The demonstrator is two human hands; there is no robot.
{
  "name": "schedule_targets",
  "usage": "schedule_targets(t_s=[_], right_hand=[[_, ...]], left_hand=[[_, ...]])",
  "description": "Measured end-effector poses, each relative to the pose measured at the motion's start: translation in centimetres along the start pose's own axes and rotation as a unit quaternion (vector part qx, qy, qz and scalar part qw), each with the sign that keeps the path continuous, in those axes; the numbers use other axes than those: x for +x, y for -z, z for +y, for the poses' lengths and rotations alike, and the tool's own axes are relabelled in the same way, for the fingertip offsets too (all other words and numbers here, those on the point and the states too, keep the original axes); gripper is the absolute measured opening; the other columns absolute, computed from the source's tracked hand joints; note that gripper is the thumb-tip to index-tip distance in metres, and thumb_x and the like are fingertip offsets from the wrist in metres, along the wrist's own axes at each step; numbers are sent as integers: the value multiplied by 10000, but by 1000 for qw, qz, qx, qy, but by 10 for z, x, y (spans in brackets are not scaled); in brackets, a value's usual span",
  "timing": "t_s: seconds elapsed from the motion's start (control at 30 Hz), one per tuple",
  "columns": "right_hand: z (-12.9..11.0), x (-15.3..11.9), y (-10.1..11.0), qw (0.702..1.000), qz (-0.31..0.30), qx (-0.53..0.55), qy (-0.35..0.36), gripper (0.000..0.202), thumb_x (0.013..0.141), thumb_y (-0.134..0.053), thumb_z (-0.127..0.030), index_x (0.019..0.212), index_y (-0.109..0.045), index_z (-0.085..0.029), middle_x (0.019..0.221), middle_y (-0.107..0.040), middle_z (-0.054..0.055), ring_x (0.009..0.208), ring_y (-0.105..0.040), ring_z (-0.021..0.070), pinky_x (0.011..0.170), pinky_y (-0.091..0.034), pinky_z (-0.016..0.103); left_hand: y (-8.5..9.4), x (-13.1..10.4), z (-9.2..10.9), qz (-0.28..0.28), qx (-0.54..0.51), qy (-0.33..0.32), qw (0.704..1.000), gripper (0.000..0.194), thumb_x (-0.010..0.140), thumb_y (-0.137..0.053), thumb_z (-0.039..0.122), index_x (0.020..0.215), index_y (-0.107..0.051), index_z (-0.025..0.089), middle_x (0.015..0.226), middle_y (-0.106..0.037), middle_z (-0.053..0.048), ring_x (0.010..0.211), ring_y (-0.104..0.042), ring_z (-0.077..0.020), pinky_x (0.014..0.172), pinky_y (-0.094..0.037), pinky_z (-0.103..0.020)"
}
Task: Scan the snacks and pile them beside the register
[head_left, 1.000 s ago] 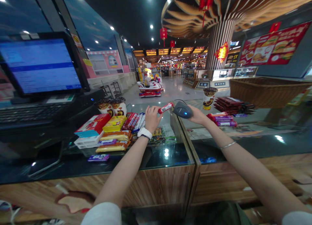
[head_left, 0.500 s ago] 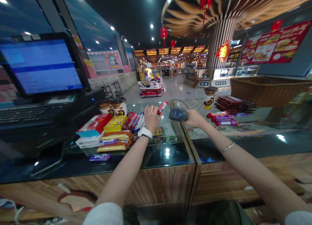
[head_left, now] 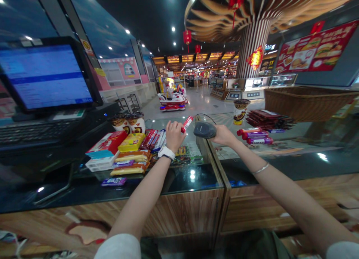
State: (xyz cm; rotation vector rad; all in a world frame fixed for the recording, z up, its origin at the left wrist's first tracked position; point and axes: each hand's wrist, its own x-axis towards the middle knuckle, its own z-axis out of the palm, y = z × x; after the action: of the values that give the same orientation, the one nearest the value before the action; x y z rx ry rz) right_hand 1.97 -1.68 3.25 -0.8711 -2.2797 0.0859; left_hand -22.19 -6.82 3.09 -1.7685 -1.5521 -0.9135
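Over the glass counter, my left hand [head_left: 174, 135] is closed around a red candy roll [head_left: 187, 124], whose end sticks out to the right. My right hand [head_left: 223, 135] grips a dark grey barcode scanner [head_left: 205, 130], its head turned left toward the roll with a small gap between them. Left of my left hand lie red-wrapped bars [head_left: 149, 139], a yellow box [head_left: 131, 142] and orange-yellow packets [head_left: 131, 162]. To the right of my right hand sit several purple and red candy rolls [head_left: 258, 135].
A monitor [head_left: 47, 76] and keyboard [head_left: 42, 130] stand at the left. Red and white boxes [head_left: 106, 145], two lidded cups [head_left: 136, 122] and a purple bar [head_left: 113, 181] are on the left counter. At right are another cup [head_left: 240, 111], dark red packets [head_left: 266, 120] and a wicker basket [head_left: 305, 104].
The blue light on the scanner has gone out, and its head has tipped slightly. Both hands keep their hold in nearly the same place.
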Motion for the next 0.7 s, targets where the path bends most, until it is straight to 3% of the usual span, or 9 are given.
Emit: schedule_targets(t_s=[0.27,0.47,0.7], right_hand=[[4,1,-1,997,-19,-56,-40,288,759,-709,-380,998,-719,-219,914,-776,103,912,-725,332,696,-509,305],[16,2,-5,1000,-17,13,-14,480,800,-678,-325,1267,-580,-270,1137,-733,62,1062,-682,295,820,-515,321],[47,5,-15,999,-33,7,26,396,751,-662,-265,1114,-538,-166,1014,-687,117,931,-654,271,790,-488,338]], left_hand=[[-1,0,0,1,0,3,1000,104,787,-639,168,812,-568,240,863,-600,-43,960,-601,-251,1135,-368,-484],[1,0,2,4,-2,-10,1000,77,807,-626,176,801,-585,241,860,-611,-33,945,-604,-240,1136,-367,-481],[3,-1,2,7,-24,0,1000,68,815,-657,203,847,-613,244,912,-641,-36,971,-611,-241,1148,-345,-497]])
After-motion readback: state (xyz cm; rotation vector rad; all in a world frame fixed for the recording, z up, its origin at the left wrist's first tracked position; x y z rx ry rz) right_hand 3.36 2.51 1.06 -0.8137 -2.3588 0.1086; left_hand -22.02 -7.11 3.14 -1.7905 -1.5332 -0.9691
